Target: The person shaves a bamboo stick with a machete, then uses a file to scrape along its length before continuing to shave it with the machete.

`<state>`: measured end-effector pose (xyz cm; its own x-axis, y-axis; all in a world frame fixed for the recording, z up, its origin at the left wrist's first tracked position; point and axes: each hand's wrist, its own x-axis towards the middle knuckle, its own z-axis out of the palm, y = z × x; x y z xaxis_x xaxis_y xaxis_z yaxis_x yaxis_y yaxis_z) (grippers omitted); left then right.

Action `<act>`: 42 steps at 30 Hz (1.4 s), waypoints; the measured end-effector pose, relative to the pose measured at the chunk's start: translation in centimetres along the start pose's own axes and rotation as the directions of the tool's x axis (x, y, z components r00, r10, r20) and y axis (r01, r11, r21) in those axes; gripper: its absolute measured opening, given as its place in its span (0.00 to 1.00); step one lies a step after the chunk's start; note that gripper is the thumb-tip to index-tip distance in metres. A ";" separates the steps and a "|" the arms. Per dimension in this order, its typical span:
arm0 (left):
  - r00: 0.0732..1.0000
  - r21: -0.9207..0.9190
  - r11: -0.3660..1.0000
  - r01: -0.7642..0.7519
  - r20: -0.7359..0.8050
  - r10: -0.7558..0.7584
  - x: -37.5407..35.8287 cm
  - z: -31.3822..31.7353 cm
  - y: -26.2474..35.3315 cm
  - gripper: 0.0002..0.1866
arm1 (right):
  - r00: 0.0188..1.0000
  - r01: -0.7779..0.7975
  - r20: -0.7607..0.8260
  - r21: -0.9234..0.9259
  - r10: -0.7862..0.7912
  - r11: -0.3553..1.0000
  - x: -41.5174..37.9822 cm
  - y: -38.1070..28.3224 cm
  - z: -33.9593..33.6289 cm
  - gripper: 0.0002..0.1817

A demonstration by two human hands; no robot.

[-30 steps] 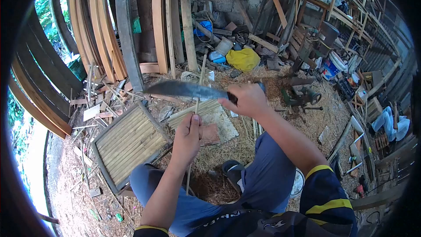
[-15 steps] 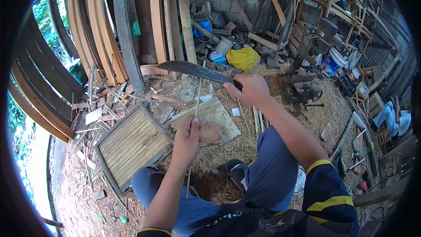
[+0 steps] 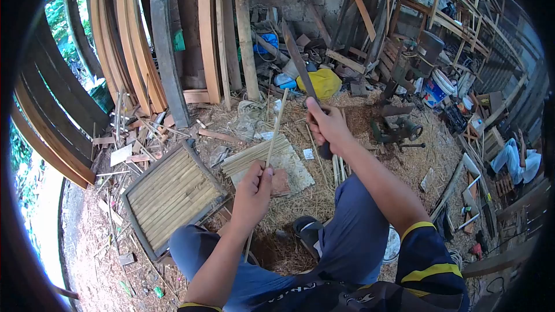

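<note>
My left hand (image 3: 252, 197) is closed around a thin bamboo stick (image 3: 278, 120), which rises up and to the right from my fist and comes out below it. My right hand (image 3: 330, 130) grips a machete (image 3: 299, 62) by its dark handle. Its long dark blade points up and away, slightly left, apart from the stick. Beyond my left hand, a bundle of thin bamboo strips (image 3: 257, 157) lies on a pale board (image 3: 302, 180), with a reddish-brown flat piece (image 3: 281, 182) beside my fist.
A framed bamboo-slat panel (image 3: 173, 193) is left of my knees. Tall planks (image 3: 209, 29) lean at the back. A yellow bundle (image 3: 319, 84) lies among scraps. A metal vise (image 3: 399, 130) stands at right. Another person (image 3: 516, 159) sits at far right.
The machete has swung from lying across the stick to pointing up and away, clear of it. My right hand has turned and lowered; the stick leans further right, and my left hand has dropped slightly.
</note>
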<state>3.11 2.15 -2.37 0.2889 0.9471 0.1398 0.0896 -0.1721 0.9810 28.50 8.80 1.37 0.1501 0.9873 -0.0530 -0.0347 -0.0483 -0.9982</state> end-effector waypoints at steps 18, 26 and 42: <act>0.954 -0.270 0.943 0.196 0.275 -0.120 1.0 1.8 1.0 0.14 | 0.988 0.021 0.136 0.351 -0.073 0.936 -2.2 -1.3 1.5 0.09; 0.938 -0.366 0.901 0.234 0.330 -0.109 0.7 2.2 0.8 0.14 | 0.989 0.069 0.105 0.263 -0.100 0.962 -2.5 -1.5 0.9 0.10; 0.975 -0.301 0.944 0.132 0.211 -0.069 1.3 2.2 0.7 0.05 | 0.986 0.100 0.100 0.284 -0.133 0.954 -2.9 -2.0 0.8 0.12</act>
<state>5.69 2.67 -1.82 0.4771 0.8779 0.0405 -0.1644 0.0439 0.9854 27.34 6.20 3.50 0.0542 0.9951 0.0830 -0.2989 0.0954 -0.9495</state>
